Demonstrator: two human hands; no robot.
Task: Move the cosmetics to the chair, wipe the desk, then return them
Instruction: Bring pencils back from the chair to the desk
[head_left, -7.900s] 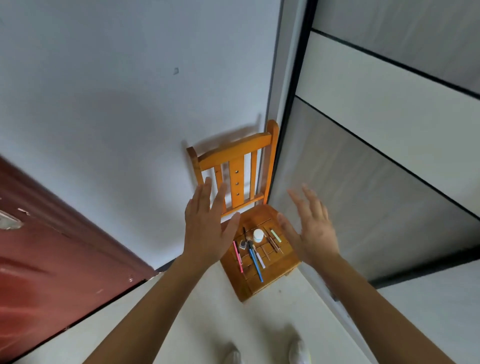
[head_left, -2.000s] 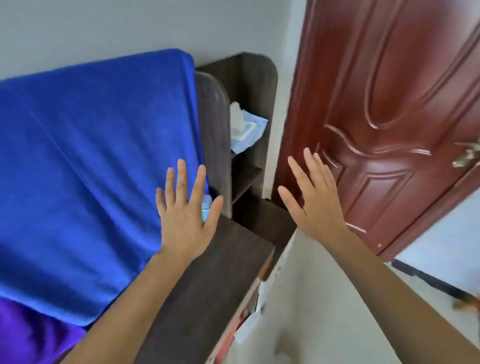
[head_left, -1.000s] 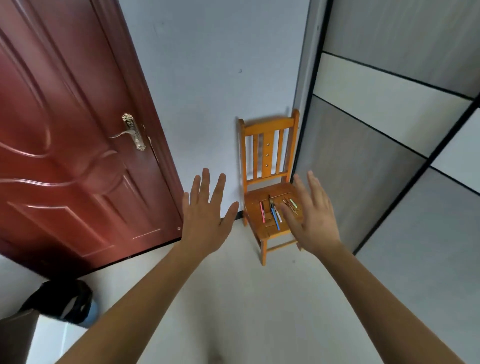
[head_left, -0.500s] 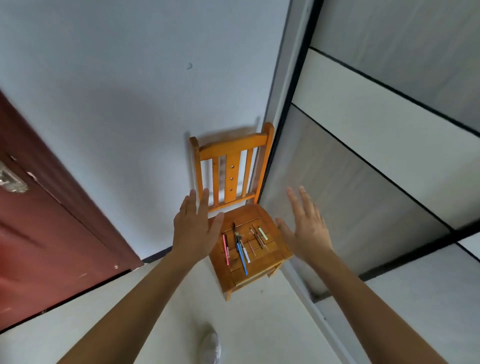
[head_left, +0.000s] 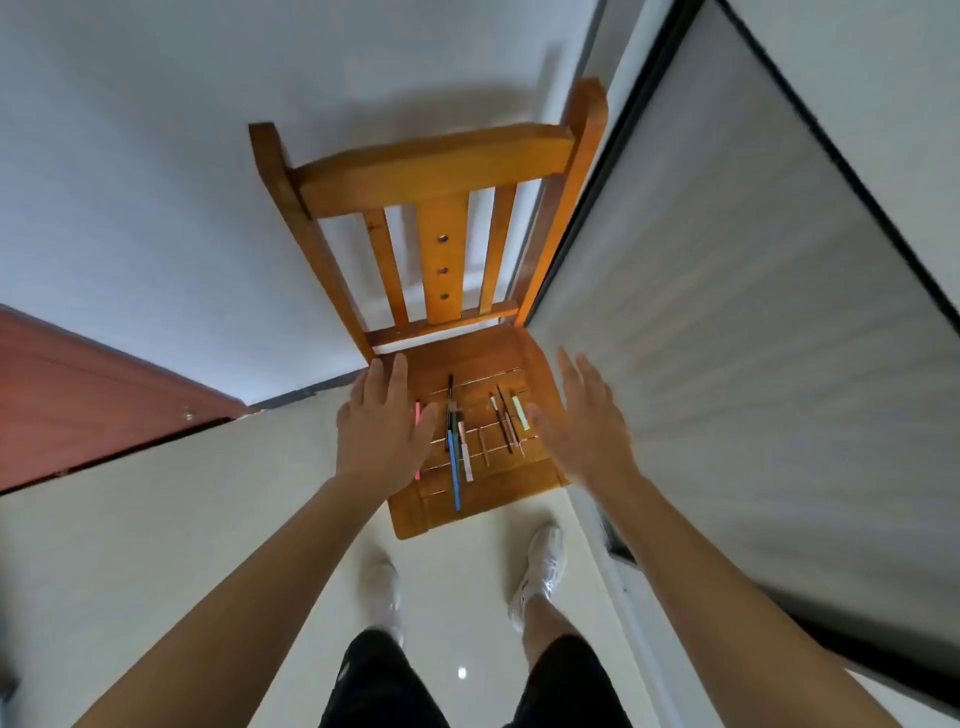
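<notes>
- Head view: no brand, label or writing can be read on anything here.
- One wooden chair (head_left: 441, 171) stands in the corner between a white wall (head_left: 130, 182) and a grey panelled wardrobe (head_left: 727, 338); a red-brown door (head_left: 78, 395) shows at the left edge.
- The cosmetics lie on the chair seat: one pink stick (head_left: 417, 415), partly under the left hand, one blue pencil (head_left: 455, 473), one dark brush (head_left: 450, 400), one white stick (head_left: 466, 457), one pale green stick (head_left: 520, 413), and about three thin brown pencils (head_left: 501, 421); the exact number is hard to tell.
- The left hand (head_left: 382, 421) is spread flat and empty over the seat's left side.
- The right hand (head_left: 582, 421) is spread and empty at the seat's right edge.
- Two white shoes (head_left: 540, 571) stand on the pale floor (head_left: 156, 519) before the chair.
- Against half a second ago, the chair fills more of the view and both hands sit lower, over the seat.
</notes>
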